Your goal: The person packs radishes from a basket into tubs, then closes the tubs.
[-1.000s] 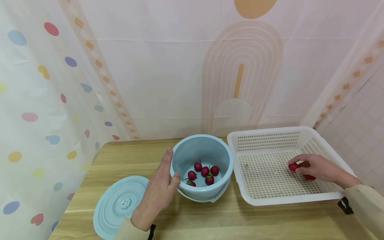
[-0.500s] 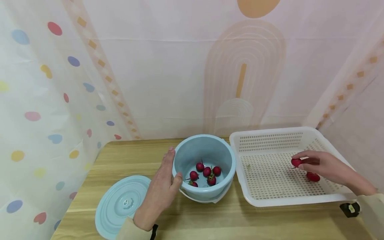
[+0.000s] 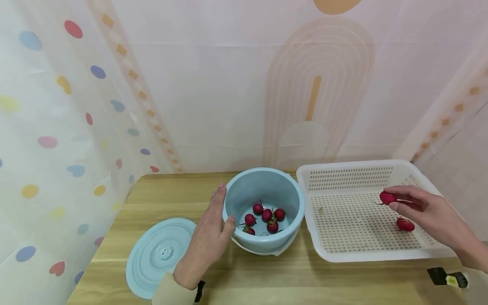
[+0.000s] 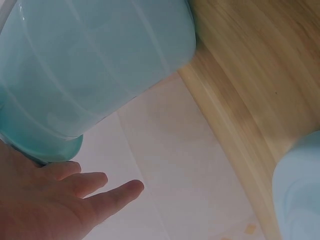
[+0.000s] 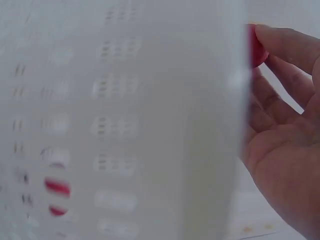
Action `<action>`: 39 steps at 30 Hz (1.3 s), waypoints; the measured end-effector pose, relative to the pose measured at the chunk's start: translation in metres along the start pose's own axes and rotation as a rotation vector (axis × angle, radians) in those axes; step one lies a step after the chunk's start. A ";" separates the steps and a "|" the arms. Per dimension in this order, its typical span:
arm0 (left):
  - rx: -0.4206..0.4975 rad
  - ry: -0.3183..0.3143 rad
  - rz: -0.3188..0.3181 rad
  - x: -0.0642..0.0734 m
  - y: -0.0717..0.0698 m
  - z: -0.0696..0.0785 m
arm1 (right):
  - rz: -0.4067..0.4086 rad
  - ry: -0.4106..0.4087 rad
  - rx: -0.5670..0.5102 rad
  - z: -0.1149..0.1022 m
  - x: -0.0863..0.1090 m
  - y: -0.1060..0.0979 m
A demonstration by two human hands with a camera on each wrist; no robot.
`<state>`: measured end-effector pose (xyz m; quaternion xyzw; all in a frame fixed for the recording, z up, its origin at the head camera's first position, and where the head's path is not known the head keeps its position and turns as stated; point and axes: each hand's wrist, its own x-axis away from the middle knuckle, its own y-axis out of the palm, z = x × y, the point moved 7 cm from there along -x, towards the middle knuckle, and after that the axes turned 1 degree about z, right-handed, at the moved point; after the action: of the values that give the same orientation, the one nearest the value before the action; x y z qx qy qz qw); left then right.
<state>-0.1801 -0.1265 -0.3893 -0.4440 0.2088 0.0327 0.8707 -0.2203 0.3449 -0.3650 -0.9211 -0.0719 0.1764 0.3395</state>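
My right hand [image 3: 431,212] pinches a red radish [image 3: 388,198] between thumb and fingertips, above the white basket [image 3: 320,250]; a thin root trails from it. Another radish [image 3: 405,224] lies on the basket floor below that hand. At the left side of the light blue bucket [image 3: 267,242], my left hand [image 3: 206,237] rests against the rim with its fingers extended. Inside the bucket lie several radishes [image 3: 267,215]. In the left wrist view the left hand's fingers [image 4: 115,197] spread beside the bucket wall [image 4: 100,60]. The basket wall [image 5: 165,125] hides part of the right wrist view.
A round light blue lid [image 3: 156,258] lies on the wooden table [image 3: 259,275], left of the bucket. The bucket's pale handle [image 3: 251,252] hangs down at its front. Behind the table hangs a patterned curtain [image 3: 213,97]. The basket stands close to the bucket's right side.
My right hand has lifted the radish off the basket floor, leaving the other radish uncovered there. The left hand stays at the bucket rim. The head view has shifted slightly.
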 end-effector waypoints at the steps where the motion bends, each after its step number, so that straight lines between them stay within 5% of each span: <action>1: -0.001 -0.001 0.001 0.000 0.000 0.000 | 0.009 0.001 0.000 -0.002 0.001 0.000; 17: -0.002 -0.006 0.011 -0.002 -0.003 0.001 | 0.190 0.056 -0.141 -0.047 0.011 0.006; 29: 0.000 -0.018 -0.006 -0.002 0.000 0.001 | 0.258 -0.094 -0.192 -0.092 0.013 0.022; 39: -0.093 0.003 0.005 -0.001 -0.003 0.001 | 0.202 -0.181 -0.383 -0.118 0.008 0.041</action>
<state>-0.1802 -0.1271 -0.3863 -0.4837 0.2095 0.0440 0.8487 -0.1684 0.2448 -0.3107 -0.9516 -0.0419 0.2745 0.1313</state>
